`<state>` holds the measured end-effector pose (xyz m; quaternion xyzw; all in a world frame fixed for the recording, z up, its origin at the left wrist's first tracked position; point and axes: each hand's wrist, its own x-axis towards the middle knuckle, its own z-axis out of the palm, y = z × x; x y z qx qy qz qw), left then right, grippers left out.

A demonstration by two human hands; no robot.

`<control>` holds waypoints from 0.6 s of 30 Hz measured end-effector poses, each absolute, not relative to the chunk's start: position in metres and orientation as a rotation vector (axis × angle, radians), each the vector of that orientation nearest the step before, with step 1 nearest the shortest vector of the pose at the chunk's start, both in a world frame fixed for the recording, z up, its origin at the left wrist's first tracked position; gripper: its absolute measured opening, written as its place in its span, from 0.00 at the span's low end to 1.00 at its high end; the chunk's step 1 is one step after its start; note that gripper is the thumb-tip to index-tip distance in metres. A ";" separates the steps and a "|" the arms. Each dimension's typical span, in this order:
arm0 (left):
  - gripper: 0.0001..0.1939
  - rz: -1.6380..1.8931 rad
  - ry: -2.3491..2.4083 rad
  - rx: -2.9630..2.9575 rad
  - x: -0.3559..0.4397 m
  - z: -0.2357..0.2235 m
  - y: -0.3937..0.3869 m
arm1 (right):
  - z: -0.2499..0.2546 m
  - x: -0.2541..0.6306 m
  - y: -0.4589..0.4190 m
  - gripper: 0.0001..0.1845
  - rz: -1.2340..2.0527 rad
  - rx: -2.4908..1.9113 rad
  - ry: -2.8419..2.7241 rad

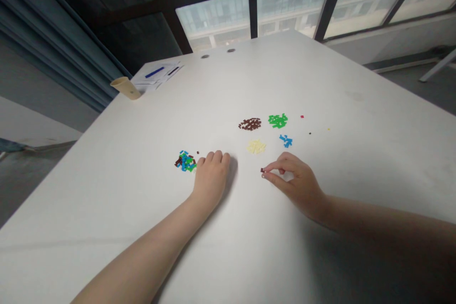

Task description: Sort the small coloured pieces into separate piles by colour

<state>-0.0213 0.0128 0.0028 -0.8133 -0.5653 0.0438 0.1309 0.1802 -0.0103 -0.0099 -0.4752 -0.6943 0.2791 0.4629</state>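
The two hands are apart on a white counter (107, 190). The right hand (295, 185) pinches one tiny dark red plastic brick (262, 170) between the thumb and the first finger, while the other fingers curl back. The grip is only at the fingertips, probably because the piece is too small for a fuller hold. The left hand (212, 175) rests on the counter with its fingers bent down, just beside a mixed pile of tiny bricks (185, 161) in blue, green and brown. It does not seem to hold anything.

Farther ahead lie separate heaps: a brown heap (250, 124), a green heap (278, 120), a blue heap (285, 140) and a cream heap (256, 147). This placing appears to keep each colour away from the others and from the mixed pile. A single red brick (302, 116) lies alone to the right. Near the far edge, a beige cup (125, 88) lies on its side beside some papers (156, 76), well apart from the bricks, perhaps so they stay out of the way.
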 end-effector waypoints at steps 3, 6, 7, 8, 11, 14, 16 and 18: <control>0.10 0.124 -1.364 -2.683 -0.017 0.001 0.013 | -0.009 0.181 -0.010 0.03 0.651 -1.144 -1.726; 0.09 0.144 -1.087 -2.916 -0.014 0.000 0.011 | -0.008 0.181 -0.009 0.03 0.616 -1.126 -1.740; 0.09 0.143 -1.030 -2.959 -0.013 0.000 0.010 | -0.008 0.181 -0.009 0.03 0.607 -1.123 -1.743; 0.09 0.139 -0.997 -2.989 -0.012 0.001 0.008 | -0.009 0.181 -0.009 0.03 0.599 -1.121 -1.745; 0.09 0.106 -0.999 -3.030 -0.010 0.001 0.007 | -0.009 0.181 -0.008 0.04 0.558 -1.121 -1.757; 0.09 0.058 -1.027 -3.049 -0.010 0.000 0.007 | -0.006 0.182 -0.003 0.05 0.459 -1.105 -1.813; 0.10 0.034 -1.040 -3.059 -0.011 -0.001 0.007 | -0.001 0.185 0.007 0.05 0.390 -1.129 -1.873; 0.10 0.023 -1.054 -3.065 -0.011 -0.002 0.008 | 0.008 0.187 0.025 0.06 0.349 -1.188 -1.938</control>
